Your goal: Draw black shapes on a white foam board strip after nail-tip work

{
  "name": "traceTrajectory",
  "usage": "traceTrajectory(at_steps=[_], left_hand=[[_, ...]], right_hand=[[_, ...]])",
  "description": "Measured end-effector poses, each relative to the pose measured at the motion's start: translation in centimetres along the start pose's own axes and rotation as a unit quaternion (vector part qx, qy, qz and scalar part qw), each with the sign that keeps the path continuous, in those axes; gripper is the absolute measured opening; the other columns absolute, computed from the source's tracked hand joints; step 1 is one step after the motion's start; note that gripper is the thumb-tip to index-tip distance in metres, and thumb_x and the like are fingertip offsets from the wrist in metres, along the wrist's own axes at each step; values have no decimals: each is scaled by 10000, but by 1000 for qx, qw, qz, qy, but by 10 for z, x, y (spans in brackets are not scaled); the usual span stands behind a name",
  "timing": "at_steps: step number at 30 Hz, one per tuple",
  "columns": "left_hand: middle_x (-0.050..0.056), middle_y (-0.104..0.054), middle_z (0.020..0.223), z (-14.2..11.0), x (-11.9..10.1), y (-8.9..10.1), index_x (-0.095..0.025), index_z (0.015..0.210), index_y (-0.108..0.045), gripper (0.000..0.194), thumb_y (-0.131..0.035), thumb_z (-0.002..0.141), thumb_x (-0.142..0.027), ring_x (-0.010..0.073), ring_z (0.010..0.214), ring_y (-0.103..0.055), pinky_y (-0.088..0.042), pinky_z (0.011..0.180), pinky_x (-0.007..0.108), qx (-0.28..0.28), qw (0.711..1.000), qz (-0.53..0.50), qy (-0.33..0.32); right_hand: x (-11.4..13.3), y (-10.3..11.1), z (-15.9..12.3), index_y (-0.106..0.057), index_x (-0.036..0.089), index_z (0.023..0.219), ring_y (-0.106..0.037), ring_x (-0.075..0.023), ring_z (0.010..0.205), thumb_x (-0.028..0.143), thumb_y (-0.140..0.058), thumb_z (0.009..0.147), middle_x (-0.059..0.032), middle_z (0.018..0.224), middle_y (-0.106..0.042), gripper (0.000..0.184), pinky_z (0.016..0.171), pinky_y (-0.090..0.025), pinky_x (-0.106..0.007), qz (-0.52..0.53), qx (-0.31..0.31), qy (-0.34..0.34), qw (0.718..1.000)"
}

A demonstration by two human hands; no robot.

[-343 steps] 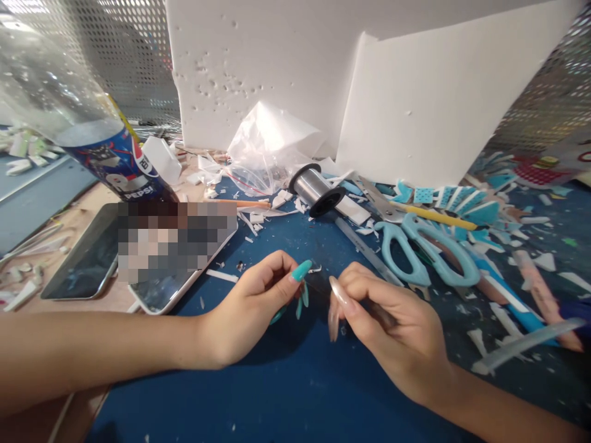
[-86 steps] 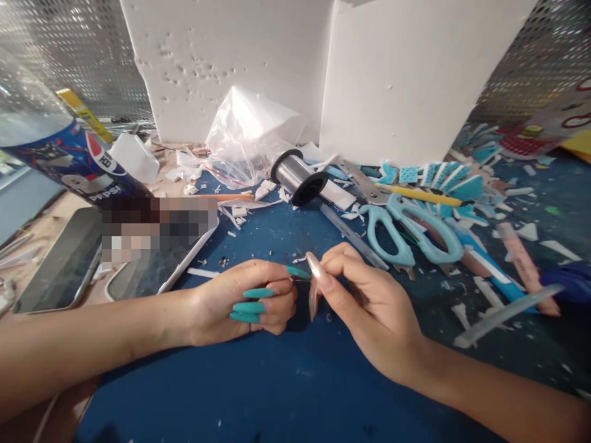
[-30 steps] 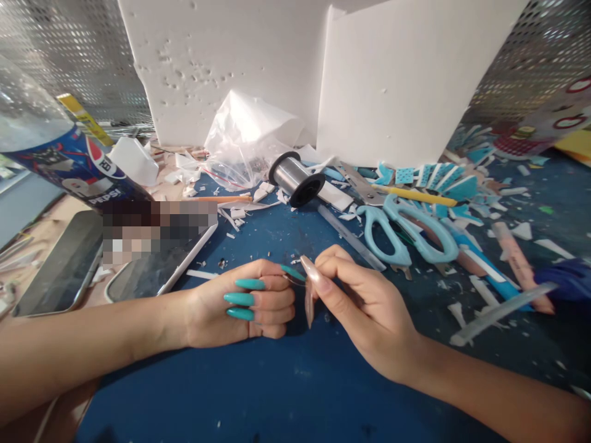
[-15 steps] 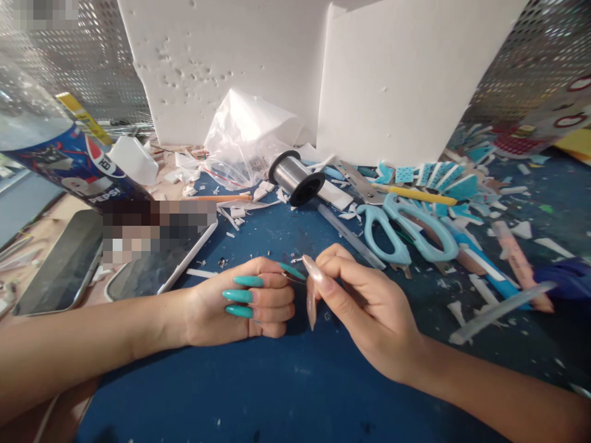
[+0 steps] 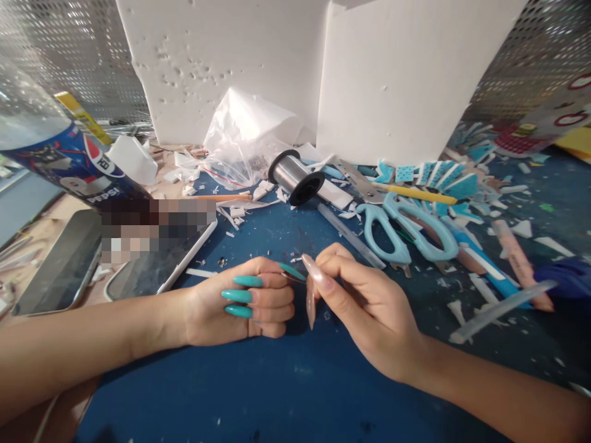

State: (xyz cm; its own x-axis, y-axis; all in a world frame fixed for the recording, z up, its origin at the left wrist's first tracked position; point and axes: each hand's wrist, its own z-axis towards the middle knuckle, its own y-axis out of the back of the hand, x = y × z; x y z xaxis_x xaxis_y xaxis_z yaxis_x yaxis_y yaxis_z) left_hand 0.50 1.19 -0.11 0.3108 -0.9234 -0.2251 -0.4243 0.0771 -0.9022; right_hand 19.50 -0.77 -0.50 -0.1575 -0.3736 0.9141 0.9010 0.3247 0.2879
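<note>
My left hand (image 5: 253,301), with long turquoise nails, is curled closed, fingertips folded toward the palm. A thin wire (image 5: 293,277) comes out between its thumb and index finger. The wire spans a short gap to my right hand (image 5: 360,301), where thumb and forefinger pinch its other end. Long, pale, glossy nails on the right hand hide that end. Beyond both hands, a black-flanged spool (image 5: 296,178) of silvery wire lies on its side on the blue mat (image 5: 258,394). Light-blue-handled scissors (image 5: 397,231) rest just past my right hand.
Two phones (image 5: 58,264) and a tilted Pepsi bottle (image 5: 87,166) are at left. White foam boards (image 5: 383,80) stand at the back behind a clear plastic bag (image 5: 244,138). White scraps (image 5: 237,212) litter the mat. Markers (image 5: 521,264) and a glue stick (image 5: 503,314) lie at right.
</note>
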Motion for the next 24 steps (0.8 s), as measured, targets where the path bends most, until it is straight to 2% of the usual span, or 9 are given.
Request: traceTrajectory(at_steps=[13, 24], left_hand=[[-85, -190, 428, 1, 0, -1, -183, 502, -267, 409, -483, 847, -152, 65, 439, -158, -277, 490, 191, -15, 1000, 14, -1], [-77, -246, 465, 0, 0, -1, -158, 540, -375, 387, -503, 901, -207, 68, 454, -191, -305, 511, 177, -1, 999, 34, -3]], right_hand=[[0, 0, 0, -526, 201, 681, -508, -138, 703, 211, -439, 970, 4, 653, -537, 302, 667, -427, -282, -13, -2, -12, 1000], [-1, -1, 1, -514, 197, 655, -512, -130, 708, 223, -447, 966, 5, 660, -513, 319, 674, -428, -267, -40, -6, -23, 999]])
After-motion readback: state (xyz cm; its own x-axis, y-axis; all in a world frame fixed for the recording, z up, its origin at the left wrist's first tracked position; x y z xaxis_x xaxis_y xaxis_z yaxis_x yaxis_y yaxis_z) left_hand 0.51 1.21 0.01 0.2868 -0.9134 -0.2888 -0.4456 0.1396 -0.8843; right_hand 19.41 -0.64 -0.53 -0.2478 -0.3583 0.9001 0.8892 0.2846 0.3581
